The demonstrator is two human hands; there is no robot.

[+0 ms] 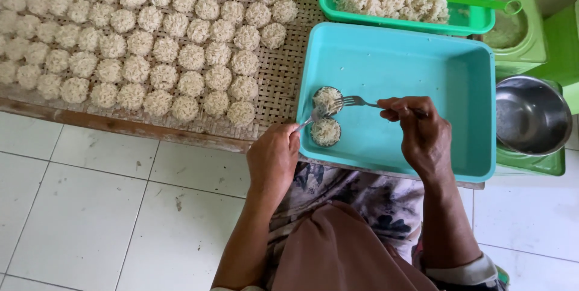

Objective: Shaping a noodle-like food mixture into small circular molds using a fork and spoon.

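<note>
- Right hand (422, 131) is pinching a fork (356, 101) in a narrow grip over the upper mould (327, 99).
- Left hand (274, 158) is gripping a second utensil (310, 119) between both noodle-filled moulds in the turquoise tray (422, 68).

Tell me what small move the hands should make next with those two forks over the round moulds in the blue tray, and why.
Probably press the right hand fork down into the upper mould: its tines sit on the noodles there, and the left hand fork meets it at that mould's edge.
</note>
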